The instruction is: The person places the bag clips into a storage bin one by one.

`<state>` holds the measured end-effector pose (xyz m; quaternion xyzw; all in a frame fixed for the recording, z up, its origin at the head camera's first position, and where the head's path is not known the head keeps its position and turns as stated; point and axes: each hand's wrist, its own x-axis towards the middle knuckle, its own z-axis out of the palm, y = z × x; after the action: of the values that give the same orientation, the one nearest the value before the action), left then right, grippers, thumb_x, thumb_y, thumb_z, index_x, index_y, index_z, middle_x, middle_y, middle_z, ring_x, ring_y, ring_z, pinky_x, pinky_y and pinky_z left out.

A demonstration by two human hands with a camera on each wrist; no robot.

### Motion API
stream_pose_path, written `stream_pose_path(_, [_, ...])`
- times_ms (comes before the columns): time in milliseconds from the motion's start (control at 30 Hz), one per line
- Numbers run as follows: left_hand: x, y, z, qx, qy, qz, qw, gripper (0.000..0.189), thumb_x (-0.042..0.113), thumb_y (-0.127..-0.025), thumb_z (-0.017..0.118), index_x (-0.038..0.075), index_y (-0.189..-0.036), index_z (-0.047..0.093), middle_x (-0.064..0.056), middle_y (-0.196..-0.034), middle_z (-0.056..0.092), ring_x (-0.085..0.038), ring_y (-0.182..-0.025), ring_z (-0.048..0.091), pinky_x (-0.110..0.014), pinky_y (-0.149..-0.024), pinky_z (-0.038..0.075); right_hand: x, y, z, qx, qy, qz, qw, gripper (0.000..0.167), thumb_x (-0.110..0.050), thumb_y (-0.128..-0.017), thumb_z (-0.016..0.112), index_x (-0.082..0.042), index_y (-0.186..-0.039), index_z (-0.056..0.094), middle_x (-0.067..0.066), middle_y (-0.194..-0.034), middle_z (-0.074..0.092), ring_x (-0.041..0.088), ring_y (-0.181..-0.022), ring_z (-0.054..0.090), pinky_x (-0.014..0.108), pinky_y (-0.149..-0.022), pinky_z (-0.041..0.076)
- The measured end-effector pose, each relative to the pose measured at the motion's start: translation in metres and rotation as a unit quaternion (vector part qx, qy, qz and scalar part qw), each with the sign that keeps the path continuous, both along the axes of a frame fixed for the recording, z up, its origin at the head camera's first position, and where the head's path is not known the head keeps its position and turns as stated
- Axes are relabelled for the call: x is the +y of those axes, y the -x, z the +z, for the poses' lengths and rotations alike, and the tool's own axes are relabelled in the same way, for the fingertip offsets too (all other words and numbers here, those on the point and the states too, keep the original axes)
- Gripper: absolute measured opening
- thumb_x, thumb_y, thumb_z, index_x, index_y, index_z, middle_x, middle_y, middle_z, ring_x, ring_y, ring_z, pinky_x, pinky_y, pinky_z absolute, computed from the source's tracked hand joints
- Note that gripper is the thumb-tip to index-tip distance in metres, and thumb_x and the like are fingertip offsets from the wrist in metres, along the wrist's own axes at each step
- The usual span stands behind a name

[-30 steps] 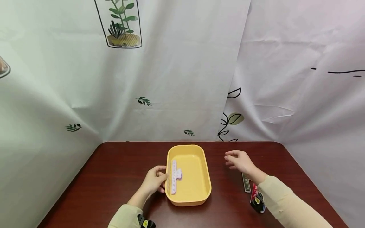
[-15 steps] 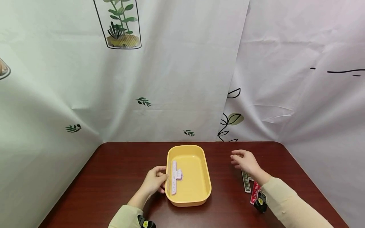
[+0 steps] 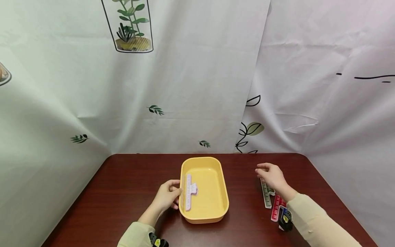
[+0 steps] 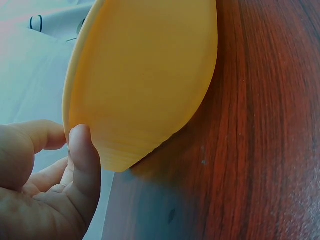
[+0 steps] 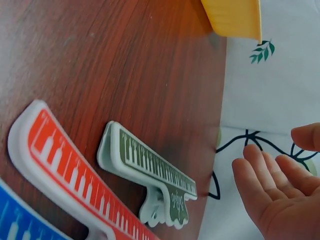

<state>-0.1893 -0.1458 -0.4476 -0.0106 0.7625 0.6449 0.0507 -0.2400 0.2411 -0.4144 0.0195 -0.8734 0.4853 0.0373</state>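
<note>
My left hand (image 3: 166, 196) holds the left rim of a yellow tray (image 3: 224, 187), thumb and fingertips at its edge in the left wrist view. Inside the tray, along its left side, lies a pale purple sealing clip (image 3: 188, 193) with a ruler-like bar. My right hand (image 3: 272, 176) hovers over the table to the right of the tray, fingers loosely bent and holding nothing. Close to it lie a green sealing clip (image 5: 155, 165) and a red sealing clip (image 5: 80, 170). A blue sealing clip (image 5: 25, 220) shows partly; in the head view the wrist camera mostly covers it.
The dark red wooden table (image 3: 139, 178) meets a pale hanging cloth (image 3: 197, 85) with printed plants at its back edge. Cloth also hangs on the left and right sides.
My right hand has moved right, away from the tray and toward the green sealing clip, uncovering more of the green and red clips. The left hand and tray stay put.
</note>
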Motion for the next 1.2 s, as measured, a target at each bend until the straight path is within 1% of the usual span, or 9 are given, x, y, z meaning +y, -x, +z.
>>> stream_pose_path(67, [0.000,0.000,0.000,-0.001,0.000,0.001,1.0000,0.044,0.001,-0.093,0.060,-0.014,-0.132,0.047,-0.011,-0.081,0.060,-0.014,-0.053,0.054,-0.026,-0.040,0.051,0.003,0.000,-0.001,0.003,-0.025,-0.009,0.9997,0.038,-0.010,-0.095,0.061,0.016,-0.123,0.058,0.024,-0.101,0.070,0.034,-0.087,0.070,0.031,-0.061,0.057])
stream_pose_path(133, [0.000,0.000,-0.001,-0.001,0.001,0.001,1.0000,0.044,0.001,-0.093,0.060,-0.014,-0.132,0.047,-0.011,-0.081,0.060,-0.014,-0.053,0.054,-0.026,-0.040,0.051,0.006,0.000,-0.001,0.009,-0.050,-0.015,0.9986,0.039,-0.012,-0.095,0.061,0.015,-0.123,0.059,0.022,-0.099,0.071,0.030,-0.081,0.069,0.028,-0.058,0.054])
stream_pose_path(267, [0.000,0.000,-0.001,-0.001,0.003,0.002,1.0000,0.043,0.001,-0.093,0.060,-0.014,-0.132,0.047,-0.011,-0.081,0.060,-0.015,-0.053,0.054,-0.026,-0.040,0.051,0.011,-0.001,-0.002,0.017,-0.082,-0.023,0.9962,0.040,-0.015,-0.095,0.062,0.014,-0.123,0.060,0.020,-0.097,0.071,0.021,-0.071,0.063,0.029,-0.055,0.049])
stream_pose_path(400, [0.000,0.001,-0.001,0.000,0.001,0.002,1.0000,0.043,0.001,-0.093,0.060,-0.014,-0.132,0.047,-0.011,-0.081,0.060,-0.014,-0.053,0.054,-0.026,-0.040,0.051,0.015,-0.004,-0.003,0.021,-0.095,-0.028,0.9949,0.040,-0.015,-0.095,0.062,0.014,-0.123,0.060,0.021,-0.099,0.070,0.017,-0.068,0.058,0.031,-0.055,0.048])
stream_pose_path(533, [0.000,0.001,-0.002,0.000,0.000,-0.001,1.0000,0.043,0.001,-0.093,0.060,-0.014,-0.132,0.048,-0.011,-0.081,0.060,-0.014,-0.053,0.054,-0.026,-0.041,0.051,0.019,-0.006,-0.005,0.015,-0.103,-0.031,0.9941,0.041,-0.013,-0.094,0.062,0.015,-0.124,0.059,0.021,-0.099,0.069,0.017,-0.067,0.058,0.031,-0.054,0.048])
stream_pose_path(833, [-0.002,0.001,-0.003,0.001,0.004,0.000,1.0000,0.043,0.000,-0.093,0.060,-0.013,-0.132,0.048,-0.012,-0.081,0.059,-0.015,-0.054,0.055,-0.027,-0.041,0.051,0.025,-0.009,-0.012,0.014,-0.125,-0.020,0.9918,0.040,-0.011,-0.092,0.064,0.017,-0.120,0.060,0.022,-0.099,0.069,0.017,-0.072,0.061,0.031,-0.057,0.050])
stream_pose_path(933, [-0.002,0.001,-0.003,0.001,0.002,0.000,1.0000,0.044,0.000,-0.093,0.060,-0.013,-0.132,0.048,-0.012,-0.081,0.059,-0.015,-0.053,0.055,-0.026,-0.041,0.051,0.027,-0.010,-0.015,0.010,-0.133,-0.018,0.9910,0.040,-0.011,-0.091,0.065,0.017,-0.119,0.059,0.025,-0.101,0.068,0.020,-0.072,0.061,0.032,-0.058,0.050])
stream_pose_path(1067, [-0.002,0.001,-0.004,-0.001,-0.002,0.000,1.0000,0.044,0.000,-0.092,0.060,-0.014,-0.133,0.048,-0.012,-0.080,0.058,-0.015,-0.053,0.055,-0.026,-0.041,0.051,0.029,-0.010,-0.017,0.010,-0.158,-0.009,0.9874,0.040,-0.011,-0.091,0.065,0.017,-0.118,0.060,0.027,-0.103,0.068,0.028,-0.081,0.064,0.036,-0.063,0.052])
stream_pose_path(1200, [-0.002,0.002,-0.004,0.000,-0.005,-0.002,1.0000,0.044,0.000,-0.092,0.060,-0.014,-0.133,0.047,-0.012,-0.080,0.058,-0.015,-0.053,0.055,-0.026,-0.041,0.051,0.031,-0.011,-0.019,0.010,-0.179,-0.002,0.9837,0.041,-0.011,-0.090,0.066,0.018,-0.119,0.059,0.030,-0.108,0.066,0.030,-0.086,0.064,0.038,-0.067,0.053])
